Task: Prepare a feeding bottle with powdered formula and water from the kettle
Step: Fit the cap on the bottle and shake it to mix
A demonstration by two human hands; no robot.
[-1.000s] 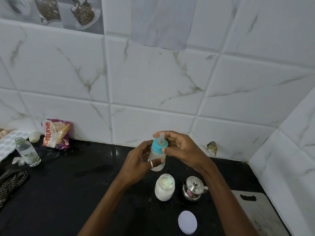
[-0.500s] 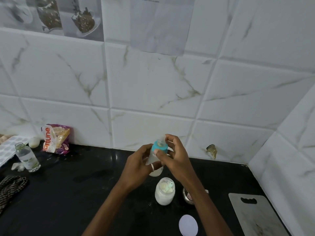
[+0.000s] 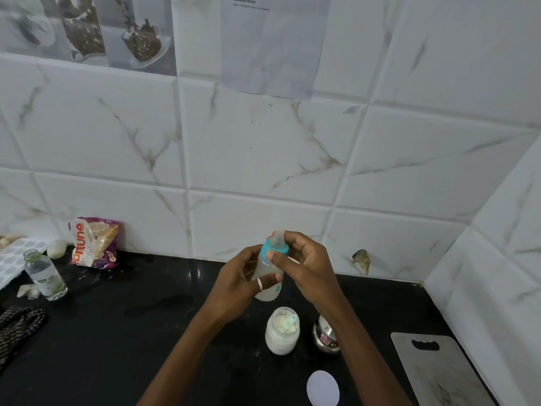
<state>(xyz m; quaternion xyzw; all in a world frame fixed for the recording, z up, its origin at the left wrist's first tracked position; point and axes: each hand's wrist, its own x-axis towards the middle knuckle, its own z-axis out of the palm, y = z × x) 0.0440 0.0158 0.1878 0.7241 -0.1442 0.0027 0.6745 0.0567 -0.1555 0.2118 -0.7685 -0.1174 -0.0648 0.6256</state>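
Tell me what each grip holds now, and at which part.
The left grip holds the feeding bottle round its body; the right grip pinches the bottle's teal collar, just below the teat.

Right grip (image 3: 307,265) turned round teal collar (image 3: 265,249); forearm now hides part of kettle (image 3: 325,339).

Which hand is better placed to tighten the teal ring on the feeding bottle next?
Right, probably. The right hand pinches the teal plastic ring of the clear plastic feeding bottle; the left hand grips the bottle's body and steadies it.
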